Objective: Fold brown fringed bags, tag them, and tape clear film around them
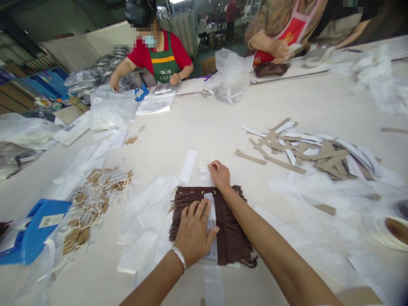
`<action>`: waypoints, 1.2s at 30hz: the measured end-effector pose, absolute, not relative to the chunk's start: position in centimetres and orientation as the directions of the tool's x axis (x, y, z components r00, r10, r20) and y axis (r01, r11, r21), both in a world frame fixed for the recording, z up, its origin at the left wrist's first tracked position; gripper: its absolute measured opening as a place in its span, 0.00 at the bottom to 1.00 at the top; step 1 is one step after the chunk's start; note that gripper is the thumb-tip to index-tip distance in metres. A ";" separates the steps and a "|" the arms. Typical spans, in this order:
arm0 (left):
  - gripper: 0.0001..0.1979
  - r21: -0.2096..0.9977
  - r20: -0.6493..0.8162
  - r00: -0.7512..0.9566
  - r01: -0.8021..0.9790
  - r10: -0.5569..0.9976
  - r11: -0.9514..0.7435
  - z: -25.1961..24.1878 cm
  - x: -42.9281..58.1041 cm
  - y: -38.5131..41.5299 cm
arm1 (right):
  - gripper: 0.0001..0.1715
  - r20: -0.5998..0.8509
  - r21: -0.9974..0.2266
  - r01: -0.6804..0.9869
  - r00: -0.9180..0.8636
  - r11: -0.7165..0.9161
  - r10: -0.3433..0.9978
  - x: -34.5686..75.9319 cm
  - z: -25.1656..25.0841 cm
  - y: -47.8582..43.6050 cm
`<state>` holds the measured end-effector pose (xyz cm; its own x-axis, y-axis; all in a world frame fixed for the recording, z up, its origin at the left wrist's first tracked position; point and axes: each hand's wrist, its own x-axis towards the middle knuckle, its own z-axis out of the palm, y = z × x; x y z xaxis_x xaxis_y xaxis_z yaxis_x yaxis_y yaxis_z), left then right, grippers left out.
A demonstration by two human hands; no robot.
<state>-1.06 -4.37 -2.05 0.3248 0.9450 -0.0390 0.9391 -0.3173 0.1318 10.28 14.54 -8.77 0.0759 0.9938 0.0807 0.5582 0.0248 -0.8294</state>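
Dark brown fringed piece lies flat on white table, nearest the person. Thin, ropy fringe both sides, ragged ends; smooth vertical band near middle; gold eyelets along far edge. Left hand spread flat on it. Right hand curled, pinching clear strip just beyond.

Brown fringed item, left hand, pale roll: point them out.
Brown fringed item (222, 233), head view: its plain strip.
Left hand (194, 233), head view: its back.
Pale roll (377, 232), head view: its near side.
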 end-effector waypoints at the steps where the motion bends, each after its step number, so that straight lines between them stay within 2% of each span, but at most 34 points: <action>1: 0.32 0.129 -0.039 0.320 0.941 0.947 -0.313 -2.3 -1.0 -4.5 | 0.11 0.081 -0.834 0.551 0.080 0.023 0.994 10.3 -8.8 14.6; 14: 0.35 0.166 0.003 0.264 0.951 0.965 -0.261 -3.8 -1.0 -5.7 | 0.13 0.027 -0.860 0.508 0.137 -0.047 0.990 10.1 -9.6 16.4; 21: 0.35 0.111 0.043 0.256 0.959 0.966 -0.259 -4.4 -0.8 -6.6 | 0.13 -0.021 -0.837 0.543 0.084 -0.064 0.996 9.8 -9.4 17.0; 25: 0.34 0.084 0.045 0.264 0.960 0.963 -0.267 -4.4 -0.7 -6.8 | 0.10 -0.039 -0.801 0.596 0.026 -0.047 0.999 10.1 -7.1 15.7; 27: 0.34 0.081 0.053 0.264 0.960 0.963 -0.268 -4.5 -0.8 -6.8 | 0.14 0.034 -0.772 0.634 -0.007 0.030 0.999 11.0 -5.1 12.7; 29: 0.34 0.090 0.065 0.258 0.961 0.964 -0.263 -4.7 -0.9 -6.9 | 0.19 0.212 -0.707 0.677 -0.074 0.205 0.974 12.4 -3.2 7.7; 31: 0.34 0.109 0.073 0.261 0.957 0.963 -0.267 -5.0 -1.1 -6.9 | 0.15 0.338 -0.617 0.696 -0.185 0.366 0.923 13.9 -2.0 1.3; 33: 0.33 0.127 0.080 0.272 0.952 0.959 -0.280 -5.4 -1.4 -7.0 | 0.13 0.323 -0.563 0.666 -0.368 0.489 0.872 15.1 -1.9 -4.8; 36: 0.33 0.151 0.087 0.282 0.944 0.956 -0.292 -5.9 -2.0 -6.9 | 0.21 0.262 -0.474 0.660 -0.526 0.583 0.809 15.7 -3.3 -10.7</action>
